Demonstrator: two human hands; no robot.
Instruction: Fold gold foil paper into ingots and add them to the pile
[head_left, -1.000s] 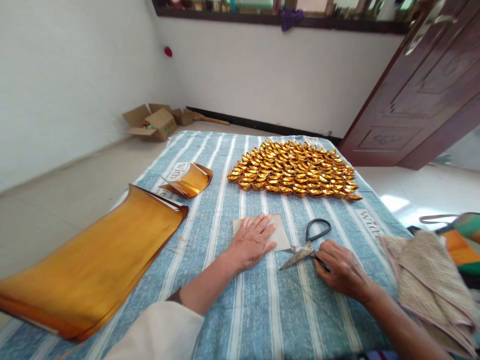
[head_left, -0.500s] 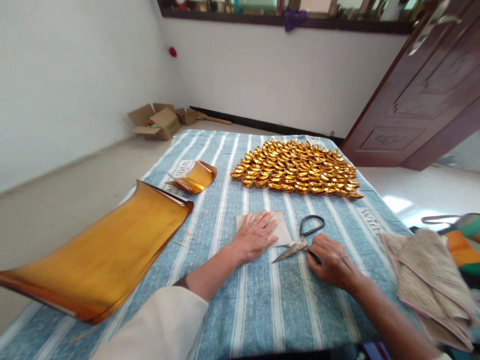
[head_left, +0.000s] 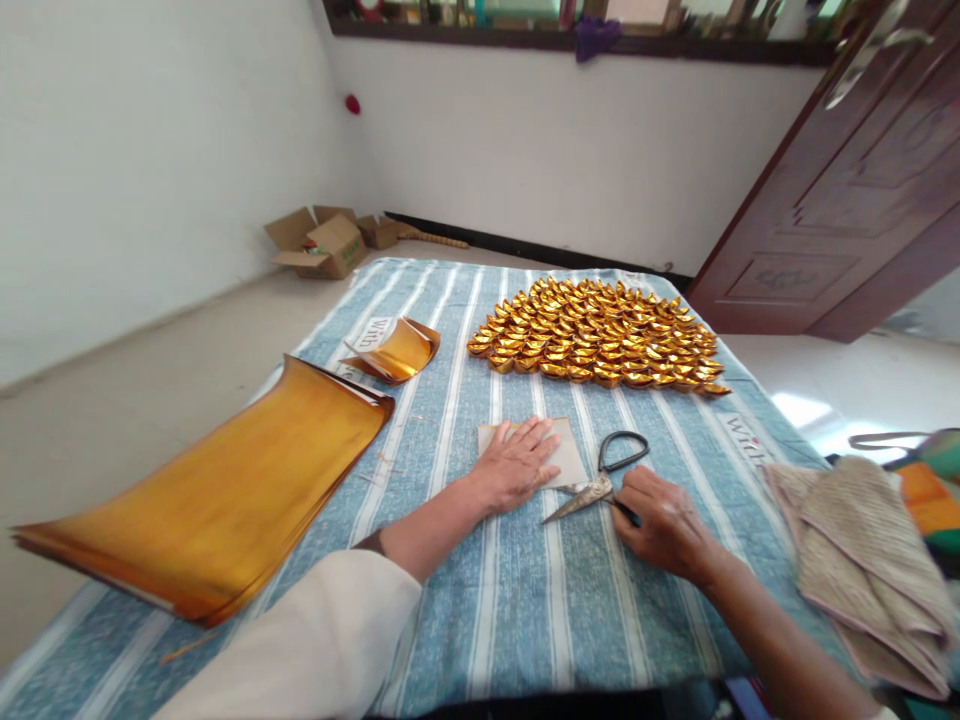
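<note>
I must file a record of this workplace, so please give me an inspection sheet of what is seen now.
Surface: blue striped cloth.
Job's things: pale paper square under the left hand; scissors, blades shut, beside it.
Clutter: stack of gold sheets; small curled gold sheets; rows of folded gold pieces; beige towel.
Hands: left hand flat on the paper; right hand at a scissors handle.
Cables: nothing seen.
Surroundings: cardboard boxes, brown door.

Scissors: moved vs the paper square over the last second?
Yes. The scissors slid left toward the paper square; their tip now lies below its near-right corner, with the right hand on them.
</note>
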